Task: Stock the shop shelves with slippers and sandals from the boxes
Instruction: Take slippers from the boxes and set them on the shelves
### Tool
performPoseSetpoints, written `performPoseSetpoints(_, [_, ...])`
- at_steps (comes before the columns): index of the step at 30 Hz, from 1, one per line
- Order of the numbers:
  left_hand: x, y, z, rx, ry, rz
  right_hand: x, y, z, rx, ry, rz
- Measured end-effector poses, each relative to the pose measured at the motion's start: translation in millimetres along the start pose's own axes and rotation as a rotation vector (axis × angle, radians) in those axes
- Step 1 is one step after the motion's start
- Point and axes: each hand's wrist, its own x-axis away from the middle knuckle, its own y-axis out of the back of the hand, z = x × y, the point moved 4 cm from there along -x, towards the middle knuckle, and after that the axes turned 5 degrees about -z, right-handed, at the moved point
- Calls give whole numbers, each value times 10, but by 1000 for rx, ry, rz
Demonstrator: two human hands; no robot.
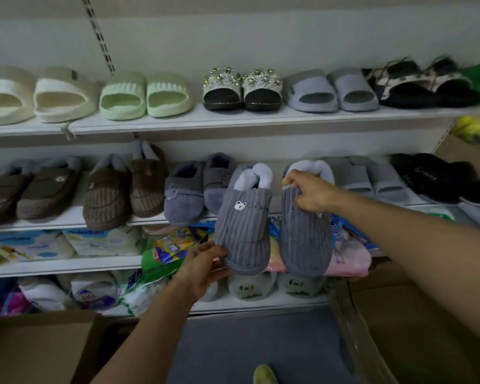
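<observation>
Left hand (203, 266) grips the toe of one grey ribbed slipper (243, 225), right hand (308, 194) pinches the collar of its twin (305, 231), both mid-frame, long axes upright, toes down. White bear badge shows; lettering beside it unreadable. Behind, a black slipper (427, 176) carries blurred writing.
</observation>
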Motion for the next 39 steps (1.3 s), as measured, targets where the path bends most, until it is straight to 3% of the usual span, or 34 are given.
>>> performPoseSetpoints(11, [-1126,-901,-26,64,77,-66,-1227,199,-728,150,16,96])
performPoseSetpoints(21, [-1639,-1104,-40,94,138,-116,-2127,70,-924,262,101,131])
performPoseSetpoints(26, [-1715,-1104,-130,25,85,-167,-2317,-55,-1056,217,117,90])
performPoseSetpoints(30, [-1682,-1158,-252,-116,-1,-210,-2365,-97,-1043,239,169,93])
performPoseSetpoints(35, [-1610,-1194,-431,-685,-202,-295,-2159,-42,-980,290,187,87])
performPoseSetpoints(39, [-1319,-1371,-673,-826,-391,-386,-1759,174,-1000,260,176,-17])
